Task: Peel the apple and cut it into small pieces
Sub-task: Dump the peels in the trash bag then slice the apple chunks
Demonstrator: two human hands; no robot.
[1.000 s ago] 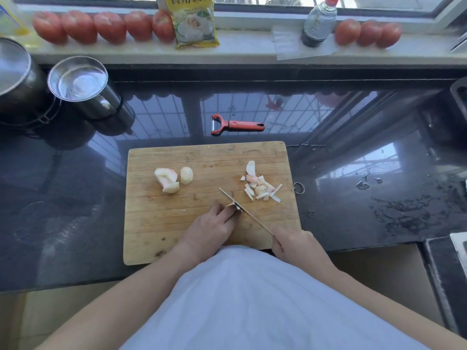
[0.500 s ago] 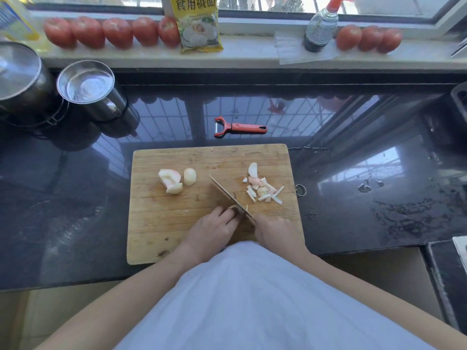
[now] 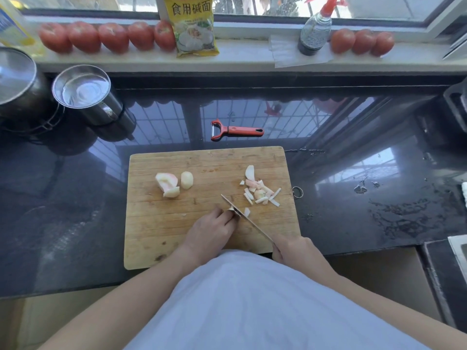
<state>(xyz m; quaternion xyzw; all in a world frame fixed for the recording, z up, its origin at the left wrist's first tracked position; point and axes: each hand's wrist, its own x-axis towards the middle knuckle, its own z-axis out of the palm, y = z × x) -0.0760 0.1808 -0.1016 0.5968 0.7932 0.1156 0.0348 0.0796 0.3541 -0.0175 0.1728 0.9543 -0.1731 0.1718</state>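
While the cutting was only partly done, two larger peeled apple chunks point(image 3: 168, 184) lay untouched toward the left of the wooden cutting board point(image 3: 161, 231), with a smaller wedge point(image 3: 187, 180) just beside them. At the centre of the frame the left hand point(image 3: 212, 232) had its fingers curled together, pinning a small apple piece point(image 3: 231, 210) to the board, its fingertips touching the side of the blade. The knife point(image 3: 246, 218) ran diagonally from there down to the right hand point(image 3: 294, 251), whose fingers were wrapped tight around the handle. A fresh slice point(image 3: 247, 211) stood just beside the blade on its right, and a heap of small cut pieces point(image 3: 260, 192) sat further up toward the board's right edge.

The main risk, as I judged it, was the edge nicking the left fingertips: the held piece was nearly hidden beneath them, so little fruit was left between fingers and blade. A wet piece could also slip sideways under pressure.

Steel pots point(image 3: 83, 92) stood at the upper left, a red peeler point(image 3: 236, 130) lay on the dark counter point(image 3: 366, 193) just above the board, and tomatoes point(image 3: 106, 37) lined the sill. None of these stood in the way of the cutting; only the heap crowded the board's right side.
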